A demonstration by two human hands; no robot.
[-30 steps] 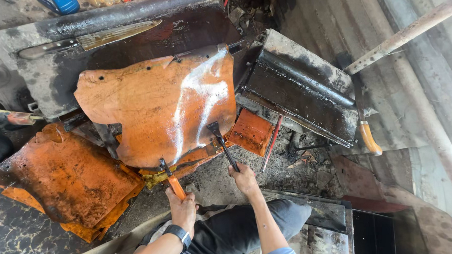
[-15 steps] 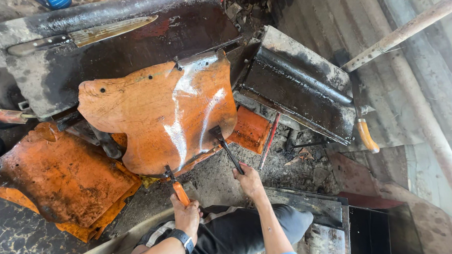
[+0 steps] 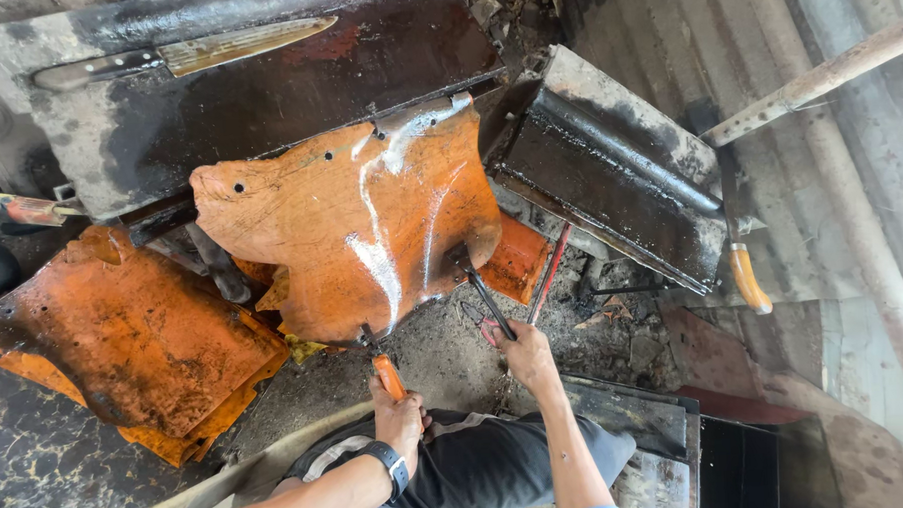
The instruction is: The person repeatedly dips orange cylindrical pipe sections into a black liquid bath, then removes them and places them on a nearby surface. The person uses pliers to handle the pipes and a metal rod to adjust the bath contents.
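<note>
Hide [image 3: 361, 227] hangs wet over dark beam [image 3: 266, 90], lower edge near ground | left hand [image 3: 397, 421] fisted on orange-handled tool [image 3: 388, 374] at bottom edge; right hand [image 3: 525, 354] clenched on dark tool [image 3: 488, 301] at right edge | judged midway: surface glossy, edges in work | room: stacked hides [image 3: 124, 336] close left, trough [image 3: 609, 168] close right, open ground below.

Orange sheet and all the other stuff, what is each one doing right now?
Orange sheet: wet, shiny, gripped at its lower edge by both tools.
Left hand: shut on orange-handled tool.
Right hand: shut on dark tool.
Knife: lying flat on the dark slab.
Orange stack: piled flat.
</note>
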